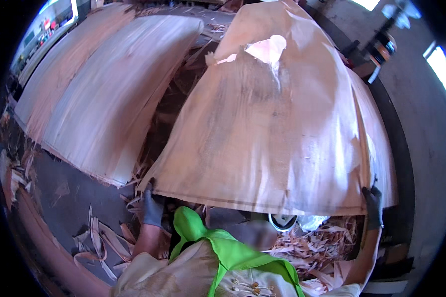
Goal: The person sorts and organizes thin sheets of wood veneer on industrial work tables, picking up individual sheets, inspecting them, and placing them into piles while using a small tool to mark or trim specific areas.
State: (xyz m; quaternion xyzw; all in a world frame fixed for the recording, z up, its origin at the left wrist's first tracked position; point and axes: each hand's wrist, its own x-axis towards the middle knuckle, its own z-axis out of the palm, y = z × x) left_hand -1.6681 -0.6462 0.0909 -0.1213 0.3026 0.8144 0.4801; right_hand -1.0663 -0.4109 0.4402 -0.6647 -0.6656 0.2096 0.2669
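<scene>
A wide, thin sheet of wood veneer (262, 148) stretches away in front of me, its near edge lifted across my body. My left hand (153, 208), in a dark grey glove, is closed on the sheet's near left corner. At the near right corner my right hand (374, 204), gloved alike, grips the edge. Toward the far end the sheet has a ragged hole and a torn left side. Dark streaks run down its middle. Along the right, more veneer (383, 148) shows beneath or beside it; I cannot tell which.
Left of me lies a stack of veneer sheets (109, 94), with a dark gap between it and my sheet. Torn strips (101, 237) litter the floor, and scraps (317, 245) heap below the near edge beside a round white-rimmed container (283, 227). A grey wall (426, 143) stands at right.
</scene>
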